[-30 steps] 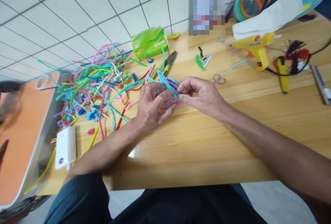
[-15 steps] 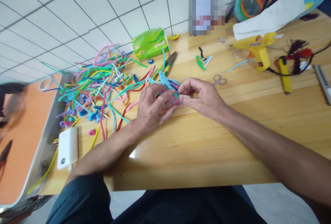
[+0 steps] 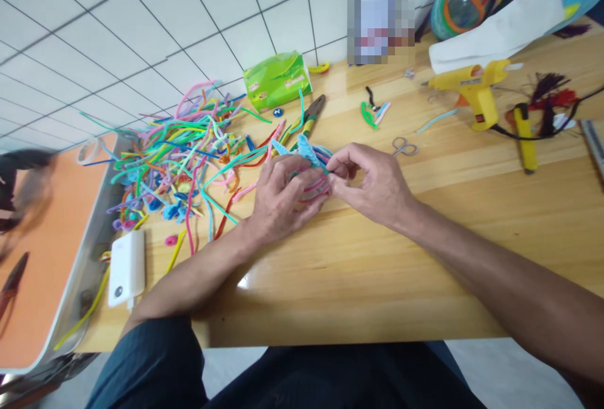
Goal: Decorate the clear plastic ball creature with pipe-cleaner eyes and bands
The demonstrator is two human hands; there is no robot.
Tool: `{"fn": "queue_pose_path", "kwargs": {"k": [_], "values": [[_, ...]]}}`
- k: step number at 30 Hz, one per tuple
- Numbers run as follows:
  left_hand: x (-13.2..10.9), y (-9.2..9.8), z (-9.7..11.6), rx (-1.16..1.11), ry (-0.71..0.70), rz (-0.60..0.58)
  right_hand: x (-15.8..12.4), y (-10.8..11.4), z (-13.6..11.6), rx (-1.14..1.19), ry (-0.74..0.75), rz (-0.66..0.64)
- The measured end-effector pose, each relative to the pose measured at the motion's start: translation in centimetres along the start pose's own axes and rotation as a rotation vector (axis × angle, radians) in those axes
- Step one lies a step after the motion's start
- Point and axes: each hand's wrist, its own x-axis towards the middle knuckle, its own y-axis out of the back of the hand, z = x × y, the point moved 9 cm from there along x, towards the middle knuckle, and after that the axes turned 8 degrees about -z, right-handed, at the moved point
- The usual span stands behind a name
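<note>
My left hand [image 3: 280,198] curls around a small bundle of bent pipe cleaners [image 3: 309,160], blue, pink and teal, held just above the wooden table [image 3: 377,258]. My right hand [image 3: 372,179] meets it from the right, thumb and fingers pinched on the bundle's right side. Both hands are closed on the same piece, and most of it is hidden under the fingers. A large loose heap of coloured pipe cleaners [image 3: 179,151] lies just left of my left hand.
Pliers [image 3: 309,116] and a green packet [image 3: 276,80] lie behind the hands. Small scissors [image 3: 404,146], a yellow glue gun [image 3: 474,85] with its black cord and a yellow-handled tool [image 3: 523,135] are to the right. A white power bank [image 3: 126,266] sits at the table's left edge.
The view has shifted slightly; my hands stay together on the bundle, with the right fingers pinching a little closer to it.
</note>
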Motion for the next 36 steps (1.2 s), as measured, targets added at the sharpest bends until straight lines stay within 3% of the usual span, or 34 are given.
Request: {"fn": "queue_pose_path", "kwargs": {"k": [10, 18, 26, 36], "values": [[-0.1, -0.2, -0.5, -0.071, 0.043, -0.008, -0.2, -0.2, -0.8, -0.037, 0.079, -0.043], [0.2, 0.2, -0.4, -0.16, 0.028, 0.033, 0.6, -0.2, 1.8, 0.181, -0.057, -0.133], [0.3, 0.4, 0.1, -0.124, -0.007, 0.045, 0.7, -0.9, 2.2, 0.263, -0.109, -0.144], [-0.4, -0.4, 0.3, -0.069, -0.011, -0.024, 0.9, -1.5, 2.9, 0.462, -0.21, -0.2]]}}
